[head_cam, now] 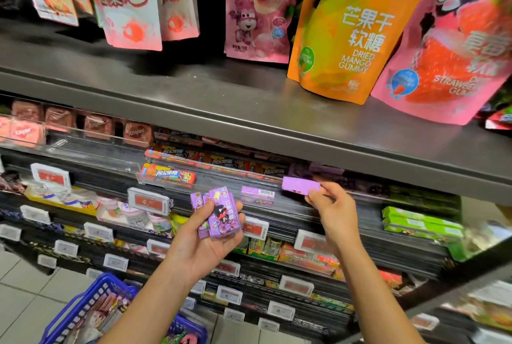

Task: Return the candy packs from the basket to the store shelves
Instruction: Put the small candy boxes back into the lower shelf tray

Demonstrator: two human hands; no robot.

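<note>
the right hand point(329, 205) pinches one purple candy pack point(300, 185) just in front of the dark shelf slot, beside a matching purple pack point(257, 193) already lying there, while the left hand point(213, 235) grips a small stack of purple packs point(219, 213) above the blue basket point(91, 307). best to slide it in flat, snug beside its twin. overhead, the orange pouch point(352, 33) reads "dried mango gummy".

Left hand: your left hand point(210, 235) is palm-up, fingers curled round small purple packs point(220, 214).
Right hand: your right hand point(331, 209) is raised, fingertips pinching one purple pack point(300, 185).
Forearms: both bare, reaching forward.
</note>
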